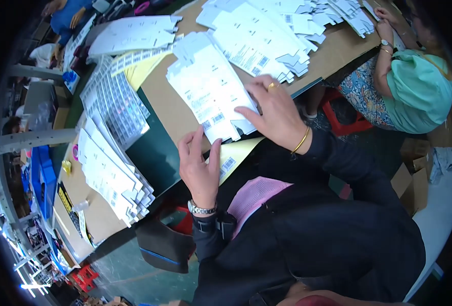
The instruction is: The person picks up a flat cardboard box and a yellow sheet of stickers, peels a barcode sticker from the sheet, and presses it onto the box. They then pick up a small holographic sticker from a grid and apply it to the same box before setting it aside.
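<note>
Dark-sleeved forearms rise from six o'clock. Left hand [199,168], wearing a metal wristwatch, lies open with fingers spread on a yellow label sheet [234,157]. Right hand [277,113], at one o'clock from it, presses flat and open on a stack of white flat-folded cardboard cartons [208,87] on the brown bench [167,104].

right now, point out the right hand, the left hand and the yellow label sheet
right hand [274,115], head view, back of the hand
left hand [199,166], head view, back of the hand
yellow label sheet [239,153], head view, bare yellow middle
</note>
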The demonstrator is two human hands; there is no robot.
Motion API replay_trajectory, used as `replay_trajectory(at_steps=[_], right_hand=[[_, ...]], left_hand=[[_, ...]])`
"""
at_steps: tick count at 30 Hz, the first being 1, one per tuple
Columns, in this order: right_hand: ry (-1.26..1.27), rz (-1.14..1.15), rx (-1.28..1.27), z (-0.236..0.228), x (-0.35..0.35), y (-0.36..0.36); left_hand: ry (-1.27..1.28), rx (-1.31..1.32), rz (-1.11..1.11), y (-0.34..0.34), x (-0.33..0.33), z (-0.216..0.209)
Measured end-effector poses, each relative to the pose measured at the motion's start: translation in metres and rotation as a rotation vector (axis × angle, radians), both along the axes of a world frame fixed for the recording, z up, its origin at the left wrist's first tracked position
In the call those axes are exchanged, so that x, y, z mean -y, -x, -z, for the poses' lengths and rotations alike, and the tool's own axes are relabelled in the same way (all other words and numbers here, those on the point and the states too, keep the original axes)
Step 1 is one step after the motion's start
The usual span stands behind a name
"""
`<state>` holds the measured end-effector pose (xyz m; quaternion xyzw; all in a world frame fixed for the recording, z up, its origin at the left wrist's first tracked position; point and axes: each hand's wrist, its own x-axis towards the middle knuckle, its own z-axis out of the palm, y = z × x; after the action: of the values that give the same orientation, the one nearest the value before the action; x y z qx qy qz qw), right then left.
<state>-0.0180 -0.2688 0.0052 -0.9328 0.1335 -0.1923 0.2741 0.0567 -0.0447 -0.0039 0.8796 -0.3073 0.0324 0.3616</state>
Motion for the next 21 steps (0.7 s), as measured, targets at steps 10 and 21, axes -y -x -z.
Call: replay_trajectory(at_steps=[10,21], right_hand=[[-0.092,0.045,0.178,0.016,-0.009,0.003],[-0.321,0.026,0.142,0.033,0.002,-0.001]], left_hand=[[-0.009,-0.008,-0.029,0.005,0.004,0.005],[0.240,-0.220,-0.082,0.007,0.003,0.012]])
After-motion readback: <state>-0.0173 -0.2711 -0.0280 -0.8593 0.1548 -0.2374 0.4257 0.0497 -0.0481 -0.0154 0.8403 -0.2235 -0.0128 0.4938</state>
